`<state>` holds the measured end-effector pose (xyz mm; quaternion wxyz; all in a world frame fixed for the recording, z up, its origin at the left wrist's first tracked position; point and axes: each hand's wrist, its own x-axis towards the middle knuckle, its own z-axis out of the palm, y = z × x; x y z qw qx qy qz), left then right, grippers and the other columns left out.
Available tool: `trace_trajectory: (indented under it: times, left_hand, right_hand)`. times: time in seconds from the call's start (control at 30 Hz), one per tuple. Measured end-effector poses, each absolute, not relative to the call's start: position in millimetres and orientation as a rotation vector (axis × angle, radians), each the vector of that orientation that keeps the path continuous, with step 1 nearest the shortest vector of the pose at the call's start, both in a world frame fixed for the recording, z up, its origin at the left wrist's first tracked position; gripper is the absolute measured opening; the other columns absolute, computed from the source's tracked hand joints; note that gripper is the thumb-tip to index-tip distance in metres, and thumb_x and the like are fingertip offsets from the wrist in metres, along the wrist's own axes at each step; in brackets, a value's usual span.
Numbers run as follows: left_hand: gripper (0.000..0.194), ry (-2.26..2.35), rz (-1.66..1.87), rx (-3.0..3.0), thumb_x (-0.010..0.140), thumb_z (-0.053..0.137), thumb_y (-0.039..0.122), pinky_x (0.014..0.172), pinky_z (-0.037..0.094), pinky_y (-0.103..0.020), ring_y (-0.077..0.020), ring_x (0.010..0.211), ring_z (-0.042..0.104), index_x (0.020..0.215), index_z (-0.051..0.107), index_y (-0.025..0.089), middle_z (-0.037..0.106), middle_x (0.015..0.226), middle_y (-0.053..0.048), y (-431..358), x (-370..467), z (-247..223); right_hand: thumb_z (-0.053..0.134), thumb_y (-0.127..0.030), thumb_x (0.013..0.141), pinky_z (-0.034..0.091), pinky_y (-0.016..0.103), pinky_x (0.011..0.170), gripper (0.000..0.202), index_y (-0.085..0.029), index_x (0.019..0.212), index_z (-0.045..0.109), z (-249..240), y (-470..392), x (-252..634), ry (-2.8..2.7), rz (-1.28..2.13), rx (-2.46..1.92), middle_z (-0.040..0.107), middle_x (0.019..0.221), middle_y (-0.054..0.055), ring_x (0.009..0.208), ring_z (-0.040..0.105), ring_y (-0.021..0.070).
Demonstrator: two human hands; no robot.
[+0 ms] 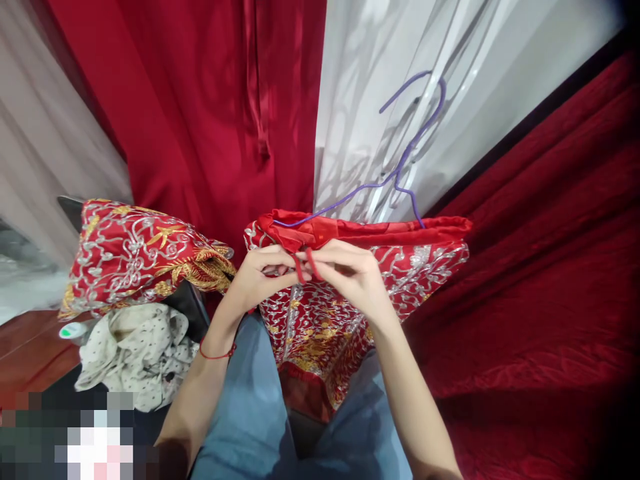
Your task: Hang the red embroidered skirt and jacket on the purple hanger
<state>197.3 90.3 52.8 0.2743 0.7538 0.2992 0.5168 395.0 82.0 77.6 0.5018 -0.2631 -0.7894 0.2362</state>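
Note:
A red embroidered garment [320,313] with silver and gold patterns hangs before my knees, its plain red waistband [400,232] at the top. A purple wire hanger [400,170] reaches down into that waistband, its hook free at the upper right. My left hand [273,270] pinches a thin red cord [301,268] at the front of the band. Close against it, my right hand [345,267] grips a loop of the same kind of red cord. The fingertips nearly meet, and the cord's ends are partly hidden by them.
To the left lies a matching embroidered bundle [135,257] with gold braid. Below it are a crumpled dotted white cloth [135,350] and a green-topped white object [74,330]. Red fabric [200,100] and white fabric [350,87] hang behind; dark red cloth [540,267] covers the right.

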Motion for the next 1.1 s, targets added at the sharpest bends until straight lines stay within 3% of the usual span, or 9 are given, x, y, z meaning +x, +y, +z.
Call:
trace_trajectory:
  times: [0.1,0.17,0.37,0.5,0.7,1.0,1.1]
  left_hand:
    - [0.018,0.868,1.282,2.074,0.078,0.077,0.035,0.052,0.032,-0.022,-0.0078,0.058,0.040,0.077,0.075,0.017,0.053,0.069,0.002,91.7,193.4,54.1]
    - [0.016,0.894,1.244,2.080,0.077,0.077,0.033,0.053,0.033,-0.022,-0.0080,0.059,0.039,0.078,0.074,0.017,0.052,0.071,0.002,92.9,192.7,52.5]
    - [0.024,0.815,1.266,1.814,0.074,0.079,0.039,0.061,0.042,-0.024,-0.0103,0.066,0.050,0.080,0.074,0.017,0.059,0.079,-0.001,92.9,202.8,48.9]
    - [0.026,0.771,1.405,1.647,0.080,0.074,0.042,0.071,0.049,-0.025,-0.0123,0.073,0.059,0.075,0.070,0.016,0.063,0.077,-0.001,90.7,214.8,49.0]
    - [0.020,0.945,1.821,1.562,0.093,0.058,0.040,0.063,0.048,-0.020,-0.0084,0.059,0.057,0.096,0.061,0.021,0.058,0.064,0.005,111.0,216.7,40.8]
    - [0.024,1.449,1.996,2.221,0.099,0.048,0.034,0.083,0.052,-0.029,-0.0155,0.083,0.067,0.103,0.065,0.017,0.070,0.094,-0.006,150.6,185.9,36.8]
    - [0.024,1.424,1.988,2.179,0.099,0.047,0.035,0.079,0.052,-0.028,-0.0149,0.080,0.067,0.100,0.064,0.018,0.069,0.093,-0.006,156.9,183.1,35.4]
  right_hand:
    - [0.055,-0.024,0.097,0.051,0.026,0.068,0.022,-0.024,0.104,0.076,77.3,81.2,399.3,-2.174,0.251,-0.599,0.064,0.095,0.005,0.080,0.062,0.0128]
    - [0.050,-0.025,0.100,0.049,0.024,0.065,0.025,-0.024,0.108,0.074,76.9,80.2,401.8,-2.295,0.007,-0.668,0.063,0.099,0.005,0.077,0.061,0.0113]
    - [0.047,-0.022,0.101,0.044,0.023,0.059,0.024,-0.020,0.111,0.068,67.0,86.3,397.9,-2.225,-0.561,-0.738,0.068,0.094,0.005,0.076,0.062,0.0119]
    - [0.047,-0.022,0.100,0.043,0.023,0.058,0.021,-0.017,0.109,0.065,59.2,93.2,386.5,-2.071,-0.522,-0.811,0.069,0.090,0.005,0.071,0.062,0.0111]
    - [0.048,-0.021,0.095,0.045,0.025,0.062,0.017,-0.017,0.102,0.062,59.3,102.4,382.0,-1.887,-0.414,-0.980,0.070,0.093,0.005,0.072,0.062,0.0128]
    - [0.045,-0.016,0.091,0.037,0.033,0.072,0.016,-0.018,0.083,0.059,82.8,114.7,411.5,-2.012,-0.778,-1.137,0.064,0.077,0.004,0.068,0.052,0.0157]
    - [0.047,-0.013,0.086,0.037,0.033,0.072,0.015,-0.020,0.075,0.055,85.9,109.5,414.1,-2.021,-0.691,-1.162,0.059,0.071,0.002,0.064,0.047,0.0147]
